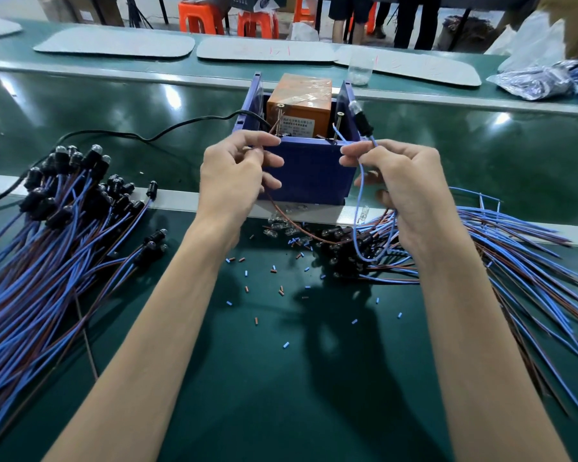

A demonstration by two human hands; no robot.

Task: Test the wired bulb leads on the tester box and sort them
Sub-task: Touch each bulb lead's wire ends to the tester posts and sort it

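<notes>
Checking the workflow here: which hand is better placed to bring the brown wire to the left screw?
Left. The left hand pinches the brown wire close by the left screw; the right hand holds the blue wire across the box.

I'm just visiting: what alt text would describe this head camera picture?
A person's left hand pinches a brown wire and the right hand a blue wire, at a blue tester box. One heap of wired bulbs lies left, another heap right, on the green bench.
</notes>
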